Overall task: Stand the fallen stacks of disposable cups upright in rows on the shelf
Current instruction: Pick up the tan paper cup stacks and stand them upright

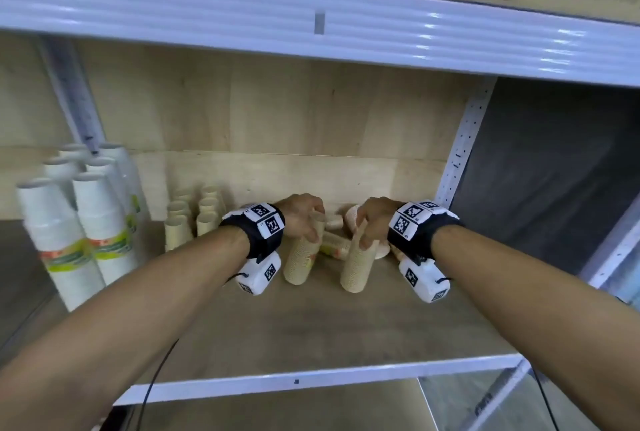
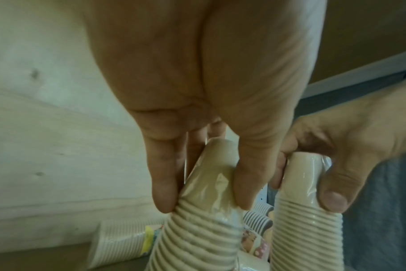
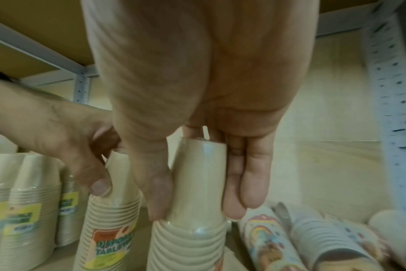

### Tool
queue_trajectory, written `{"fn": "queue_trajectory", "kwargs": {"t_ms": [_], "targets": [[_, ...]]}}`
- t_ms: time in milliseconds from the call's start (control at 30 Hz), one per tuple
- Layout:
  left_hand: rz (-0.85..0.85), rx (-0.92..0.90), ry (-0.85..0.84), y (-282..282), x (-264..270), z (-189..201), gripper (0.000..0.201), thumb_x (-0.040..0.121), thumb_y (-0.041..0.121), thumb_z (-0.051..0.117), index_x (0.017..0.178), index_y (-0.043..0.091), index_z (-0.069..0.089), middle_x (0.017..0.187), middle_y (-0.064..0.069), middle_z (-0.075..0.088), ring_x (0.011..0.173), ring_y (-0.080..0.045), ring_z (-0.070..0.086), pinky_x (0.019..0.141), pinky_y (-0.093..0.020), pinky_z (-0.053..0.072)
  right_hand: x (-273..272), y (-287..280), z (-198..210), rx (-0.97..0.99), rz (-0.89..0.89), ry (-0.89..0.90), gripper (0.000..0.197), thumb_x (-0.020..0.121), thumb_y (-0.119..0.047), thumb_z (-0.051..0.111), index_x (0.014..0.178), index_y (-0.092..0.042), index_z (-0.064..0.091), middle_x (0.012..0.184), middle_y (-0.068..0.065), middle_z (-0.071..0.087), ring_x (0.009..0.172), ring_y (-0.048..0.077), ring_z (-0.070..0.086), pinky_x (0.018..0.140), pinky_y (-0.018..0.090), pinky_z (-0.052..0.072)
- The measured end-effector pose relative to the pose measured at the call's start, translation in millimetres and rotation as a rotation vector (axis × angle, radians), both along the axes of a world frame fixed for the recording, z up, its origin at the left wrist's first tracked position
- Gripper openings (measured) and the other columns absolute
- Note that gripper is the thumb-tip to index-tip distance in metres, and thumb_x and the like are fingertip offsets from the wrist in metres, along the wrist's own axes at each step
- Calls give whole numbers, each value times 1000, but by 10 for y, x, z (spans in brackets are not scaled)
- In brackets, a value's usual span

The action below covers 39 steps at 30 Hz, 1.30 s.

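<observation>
At the far left of the shelf (image 1: pixel 311 333) stand tall white cup stacks (image 1: pixel 100 222) with green and yellow labels, upright and packed close together. Just to their right, near the back panel, a group of smaller beige cup stacks (image 1: pixel 194 215) also stands upright in two short rows.

Next comes the left hand (image 1: pixel 301 219), fingers and thumb curled round the narrow top of a beige cup stack (image 1: pixel 301 259) wrapped in clear film; the stack stands on the shelf, leaning slightly, with a printed label on its side. In the left wrist view the fingertips (image 2: pixel 165 199) press into the film just above the ribbed rims.

Beside it, close but apart, the right hand (image 1: pixel 374 222) grips the top of a second beige cup stack (image 1: pixel 358 262), thumb on one side and fingers on the other, the stack near upright on the shelf.

Behind and to the right of both hands, patterned cup stacks (image 3: pixel 313 242) lie on their sides against the back. A perforated metal upright (image 1: pixel 460 150) closes the shelf's right end.
</observation>
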<state>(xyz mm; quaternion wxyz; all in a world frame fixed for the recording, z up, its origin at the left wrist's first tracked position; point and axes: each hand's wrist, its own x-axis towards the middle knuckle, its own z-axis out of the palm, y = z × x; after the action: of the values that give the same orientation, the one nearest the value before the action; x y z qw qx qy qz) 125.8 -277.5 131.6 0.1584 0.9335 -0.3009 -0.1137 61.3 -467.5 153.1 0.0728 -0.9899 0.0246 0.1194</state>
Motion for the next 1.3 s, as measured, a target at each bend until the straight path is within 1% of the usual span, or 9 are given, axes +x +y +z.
{"fn": "queue_trajectory", "kwargs": {"t_ms": [267, 433, 533, 633, 800, 867, 1000, 1100, 1300], "targets": [[118, -32, -27, 461, 1, 44, 43, 79, 16, 75, 119, 20, 59, 113, 4, 51, 102, -17, 53, 77, -27, 45, 214, 580, -50, 30, 72, -22, 57, 71, -21, 82, 122, -10, 59, 123, 6, 56, 97, 20, 56, 65, 23, 45], [132, -14, -20, 585, -9, -6, 44, 84, 13, 71, 126, 15, 59, 121, -2, 55, 106, -19, 54, 77, -25, 42, 302, 873, -141, -26, 59, -26, 54, 75, -24, 80, 123, -4, 63, 122, 12, 64, 105, 25, 65, 81, 30, 54], [134, -16, -10, 603, -6, -24, 48, 84, 12, 71, 130, 16, 58, 132, -4, 54, 117, -21, 53, 82, -26, 43, 310, 956, -155, 4, 47, -27, 44, 75, -22, 79, 113, -3, 66, 112, 11, 66, 91, 22, 65, 67, 26, 48], [137, -29, -1, 582, -9, -27, 54, 82, 12, 72, 134, 18, 56, 137, -4, 52, 123, -22, 51, 92, -29, 45, 327, 960, -186, 26, 27, -70, 24, 72, -18, 79, 81, -6, 60, 86, 9, 60, 71, 20, 58, 50, 21, 38], [170, -115, -5, 513, 2, -73, 51, 82, 31, 73, 130, 20, 58, 130, -2, 54, 115, -19, 54, 87, -28, 44, 332, 909, -188, 48, 26, -117, 24, 72, -20, 79, 82, -7, 61, 77, 7, 56, 67, 20, 56, 48, 21, 34], [177, -136, -25, 491, 14, -79, 47, 83, 37, 72, 125, 19, 61, 126, -3, 56, 108, -18, 55, 84, -28, 45, 324, 882, -166, 49, 21, -165, 19, 75, -17, 77, 80, -12, 59, 81, 6, 56, 70, 18, 55, 53, 21, 36], [159, -149, -44, 464, 12, -45, 39, 85, 28, 71, 121, 14, 66, 120, -3, 63, 106, -18, 59, 86, -30, 49, 318, 826, -130, 70, 41, -192, 37, 80, -16, 73, 116, -9, 66, 116, 9, 64, 106, 26, 63, 62, 22, 43], [126, -135, -20, 469, 14, -24, 41, 86, 22, 69, 126, 14, 64, 123, -2, 63, 110, -17, 58, 84, -25, 43, 334, 844, -144, 95, 22, -203, 36, 79, -18, 74, 113, -5, 67, 115, 13, 67, 103, 27, 64, 73, 27, 45], [227, -150, -71, 458, 47, -16, 45, 81, 43, 71, 120, 21, 63, 111, -1, 60, 97, -18, 58, 76, -26, 44, 323, 901, -121, 81, 9, -193, 16, 78, -12, 75, 88, -4, 66, 85, 9, 61, 76, 20, 58, 47, 20, 33]]}}
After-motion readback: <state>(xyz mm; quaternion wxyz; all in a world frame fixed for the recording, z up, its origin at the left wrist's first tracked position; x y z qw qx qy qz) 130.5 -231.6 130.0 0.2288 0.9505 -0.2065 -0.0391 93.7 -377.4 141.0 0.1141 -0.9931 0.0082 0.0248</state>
